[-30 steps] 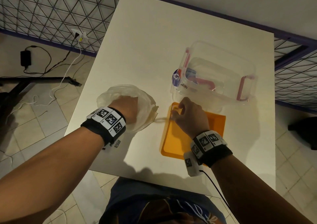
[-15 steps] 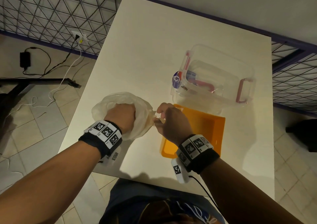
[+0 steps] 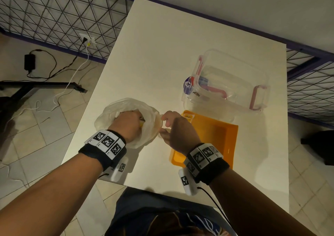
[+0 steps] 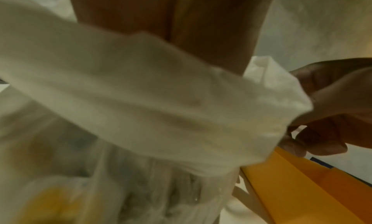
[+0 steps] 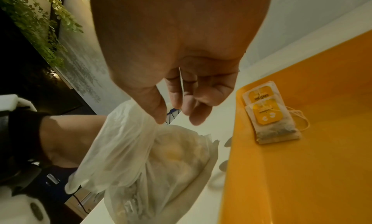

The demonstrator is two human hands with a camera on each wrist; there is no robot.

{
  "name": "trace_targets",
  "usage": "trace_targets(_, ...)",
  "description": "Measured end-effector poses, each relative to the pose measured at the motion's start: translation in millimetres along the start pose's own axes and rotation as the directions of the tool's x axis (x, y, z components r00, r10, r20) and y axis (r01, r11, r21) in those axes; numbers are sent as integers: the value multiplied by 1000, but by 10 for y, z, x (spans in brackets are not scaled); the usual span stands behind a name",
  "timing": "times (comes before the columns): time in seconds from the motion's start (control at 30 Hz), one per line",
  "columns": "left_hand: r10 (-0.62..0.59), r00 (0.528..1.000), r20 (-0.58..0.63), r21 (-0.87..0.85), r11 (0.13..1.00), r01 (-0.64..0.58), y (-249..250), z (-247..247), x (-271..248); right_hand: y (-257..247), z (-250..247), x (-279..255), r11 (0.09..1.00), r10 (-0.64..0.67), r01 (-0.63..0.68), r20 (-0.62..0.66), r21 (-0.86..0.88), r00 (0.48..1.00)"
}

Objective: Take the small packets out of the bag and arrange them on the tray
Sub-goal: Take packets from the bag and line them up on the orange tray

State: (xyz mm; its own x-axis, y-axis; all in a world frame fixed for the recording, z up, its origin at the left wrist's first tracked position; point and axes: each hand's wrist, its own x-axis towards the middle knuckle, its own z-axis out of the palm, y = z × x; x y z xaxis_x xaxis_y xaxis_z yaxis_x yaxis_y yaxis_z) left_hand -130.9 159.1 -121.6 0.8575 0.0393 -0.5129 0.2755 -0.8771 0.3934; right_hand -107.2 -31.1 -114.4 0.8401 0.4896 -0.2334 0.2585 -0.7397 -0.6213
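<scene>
A thin white plastic bag (image 3: 112,112) lies on the white table (image 3: 162,45), left of the orange tray (image 3: 218,141). My left hand (image 3: 129,124) is plunged into the bag's mouth, and its fingers are hidden by the plastic. My right hand (image 3: 165,127) pinches the bag's right edge between thumb and fingers (image 5: 161,117) and holds it up. Yellow packets (image 4: 52,203) show blurred through the bag (image 4: 141,100). Two tea-bag packets (image 5: 269,114) with yellow labels lie overlapping in the tray's far left corner (image 5: 302,171).
A clear plastic box (image 3: 227,80) with pink clip handles stands just behind the tray. The table's near edge runs under my wrists. Cables and a wall socket (image 3: 86,40) are on the floor side at left, beside a wire mesh fence.
My right hand left the tray's corner, moved left and took hold of the bag's edge. My left hand went from on top of the bag into its mouth.
</scene>
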Motion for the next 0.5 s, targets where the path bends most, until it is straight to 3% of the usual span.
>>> trace_targets(0.23, 4, 997, 83, -17, 1000, -3, -36, -16, -16, 10, 58, 11, 998, -26, 23, 39, 65, 999)
trace_targets(0.37, 5, 998, 56, 57, 998, -9, -45, -35, -28, 14, 45, 9, 996, -44, 41, 30, 85, 999)
trace_targets(0.5, -28, 999, 25, 16, 999, 28, -56, -47, -47, 1, 25, 4, 992, -63, 60, 22, 115, 998)
